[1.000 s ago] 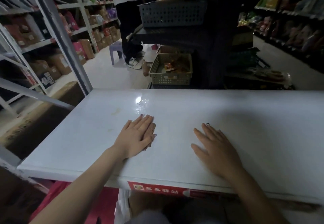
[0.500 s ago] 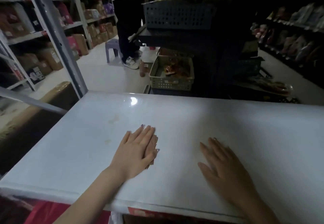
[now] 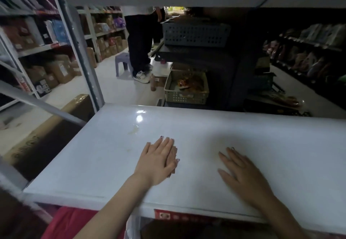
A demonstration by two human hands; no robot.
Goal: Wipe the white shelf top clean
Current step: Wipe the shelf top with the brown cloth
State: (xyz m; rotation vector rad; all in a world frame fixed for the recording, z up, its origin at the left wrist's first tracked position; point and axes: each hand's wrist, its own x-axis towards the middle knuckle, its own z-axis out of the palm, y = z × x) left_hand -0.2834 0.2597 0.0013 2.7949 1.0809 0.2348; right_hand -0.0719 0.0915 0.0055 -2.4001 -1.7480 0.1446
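The white shelf top (image 3: 234,126) spans the lower half of the head view. My left hand (image 3: 156,162) lies flat on it near the middle, fingers together, pressing a small brownish cloth (image 3: 173,157) that shows only along the hand's right edge. My right hand (image 3: 243,173) rests flat on the shelf to the right, fingers spread, with nothing under it. A yellowish stain (image 3: 133,130) sits just beyond and left of my left fingertips. A fainter mark (image 3: 129,149) lies left of that hand.
A grey shelf upright (image 3: 82,60) rises at the far left corner. An upper shelf (image 3: 168,0) runs close overhead. Beyond the far edge stand a person (image 3: 139,42), a purple stool (image 3: 122,62), a beige basket (image 3: 187,96), a dark crate (image 3: 195,34) and stocked racks.
The view has tilted upward, bringing the upper shelf and its red label into sight. Both hands stay flat in nearly the same places on the shelf top.
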